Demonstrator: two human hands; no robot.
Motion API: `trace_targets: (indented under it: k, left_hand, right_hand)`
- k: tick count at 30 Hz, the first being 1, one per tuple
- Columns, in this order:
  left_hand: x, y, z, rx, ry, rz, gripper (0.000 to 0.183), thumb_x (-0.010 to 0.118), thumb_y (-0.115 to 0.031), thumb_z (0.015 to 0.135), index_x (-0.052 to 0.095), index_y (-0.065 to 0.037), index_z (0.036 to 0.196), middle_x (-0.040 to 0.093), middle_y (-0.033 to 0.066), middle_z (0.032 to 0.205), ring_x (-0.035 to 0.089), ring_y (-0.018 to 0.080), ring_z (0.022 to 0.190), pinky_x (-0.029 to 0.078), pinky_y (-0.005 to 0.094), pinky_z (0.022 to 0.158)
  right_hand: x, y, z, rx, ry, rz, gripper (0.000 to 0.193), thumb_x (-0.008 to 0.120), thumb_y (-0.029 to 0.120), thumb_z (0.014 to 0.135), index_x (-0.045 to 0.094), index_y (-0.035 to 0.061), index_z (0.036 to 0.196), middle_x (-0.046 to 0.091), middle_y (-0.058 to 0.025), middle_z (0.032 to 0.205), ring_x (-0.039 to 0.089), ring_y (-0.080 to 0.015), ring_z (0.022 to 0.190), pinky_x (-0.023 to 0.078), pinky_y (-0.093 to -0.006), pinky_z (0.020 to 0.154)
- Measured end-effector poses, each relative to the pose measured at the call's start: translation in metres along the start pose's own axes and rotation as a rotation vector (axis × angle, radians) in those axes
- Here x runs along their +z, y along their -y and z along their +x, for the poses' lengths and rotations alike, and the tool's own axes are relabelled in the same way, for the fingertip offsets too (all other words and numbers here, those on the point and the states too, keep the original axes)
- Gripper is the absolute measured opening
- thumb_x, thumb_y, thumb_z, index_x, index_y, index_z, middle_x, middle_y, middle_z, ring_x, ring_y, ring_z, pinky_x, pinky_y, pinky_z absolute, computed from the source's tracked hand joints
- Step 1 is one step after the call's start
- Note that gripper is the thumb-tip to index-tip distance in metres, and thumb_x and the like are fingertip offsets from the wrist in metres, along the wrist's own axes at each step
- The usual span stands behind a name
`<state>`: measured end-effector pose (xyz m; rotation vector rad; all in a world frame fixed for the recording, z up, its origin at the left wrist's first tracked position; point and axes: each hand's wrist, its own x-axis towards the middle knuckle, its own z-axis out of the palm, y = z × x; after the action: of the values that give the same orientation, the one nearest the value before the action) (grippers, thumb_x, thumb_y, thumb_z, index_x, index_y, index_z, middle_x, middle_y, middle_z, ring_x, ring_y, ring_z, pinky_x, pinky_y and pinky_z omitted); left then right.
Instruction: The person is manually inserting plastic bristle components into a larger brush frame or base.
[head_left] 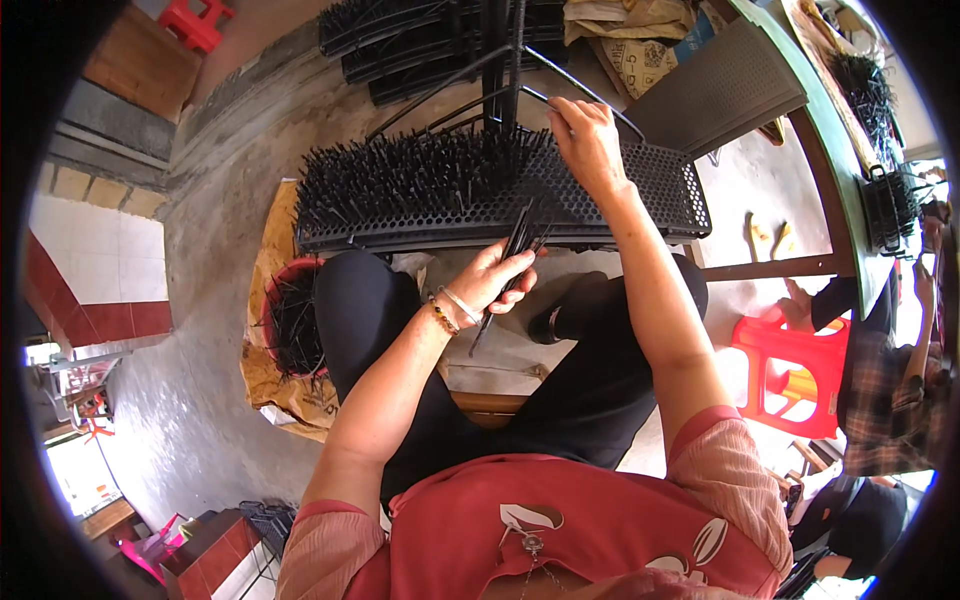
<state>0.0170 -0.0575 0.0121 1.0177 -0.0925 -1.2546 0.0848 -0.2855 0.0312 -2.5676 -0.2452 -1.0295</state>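
My left hand [478, 284] grips a bundle of thin black rods [519, 230], held over the near edge of the rack between my knees. In front of me stands a black perforated rack [660, 190]. Black rods [400, 185] stand upright and crowded in the holes of its left and middle part, while bare holes show on the right. My right hand [592, 145] is above the rack's far middle, its fingers bent and pressed together. Whatever is between those fingertips is too small or hidden to make out.
A red basin [285, 275] of loose black rods sits on brown paper [258, 345] by my left knee. More filled racks [450, 45] lie at the far side. A grey perforated panel [715, 90] leans near a green-topped table [830, 110]. A red stool [795, 370] and another person [890, 400] are at right.
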Motion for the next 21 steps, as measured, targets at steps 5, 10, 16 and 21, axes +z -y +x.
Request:
trace_targets:
  k: [5, 10, 16, 21]
  left_hand:
    - [-0.002, 0.000, 0.000, 0.004, -0.007, 0.003, 0.031, 0.047, -0.028, 0.097, 0.049, -0.009, 0.121, 0.051, 0.0000, 0.074, 0.039, 0.0026, 0.050, 0.026, 0.0147, 0.038]
    - [0.003, -0.005, -0.003, 0.020, 0.004, 0.009, 0.032, 0.046, -0.030, 0.097, 0.049, -0.010, 0.122, 0.051, 0.0000, 0.074, 0.038, 0.0025, 0.050, 0.026, 0.0147, 0.038]
    - [0.004, -0.007, -0.008, 0.114, 0.028, 0.032, 0.032, 0.046, -0.030, 0.097, 0.047, -0.010, 0.123, 0.049, -0.0010, 0.075, 0.038, 0.0022, 0.051, 0.025, 0.0143, 0.038]
    - [0.005, -0.005, -0.006, 0.139, 0.065, 0.093, 0.034, 0.048, -0.031, 0.097, 0.047, -0.011, 0.124, 0.047, -0.0014, 0.076, 0.037, 0.0024, 0.052, 0.026, 0.0137, 0.039]
  right_hand:
    - [-0.002, 0.006, -0.004, 0.005, 0.059, -0.041, 0.013, 0.063, 0.009, 0.082, 0.065, 0.0030, 0.094, 0.063, -0.0092, 0.077, 0.061, -0.0268, 0.074, 0.042, -0.0375, 0.075]
    - [-0.015, 0.012, -0.002, 0.034, -0.007, 0.023, 0.014, 0.065, 0.013, 0.082, 0.067, 0.0022, 0.090, 0.064, -0.0090, 0.076, 0.062, -0.0242, 0.072, 0.046, -0.0346, 0.069]
    - [-0.049, 0.035, -0.017, 0.560, 0.608, 0.738, 0.030, 0.069, 0.028, 0.082, 0.070, 0.0004, 0.093, 0.068, -0.0095, 0.077, 0.060, -0.0127, 0.069, 0.048, -0.0270, 0.062]
    - [-0.049, 0.040, -0.018, 0.582, 0.692, 0.958, 0.029, 0.067, 0.026, 0.086, 0.069, -0.0023, 0.092, 0.068, -0.0068, 0.078, 0.061, -0.0105, 0.073, 0.049, -0.0237, 0.066]
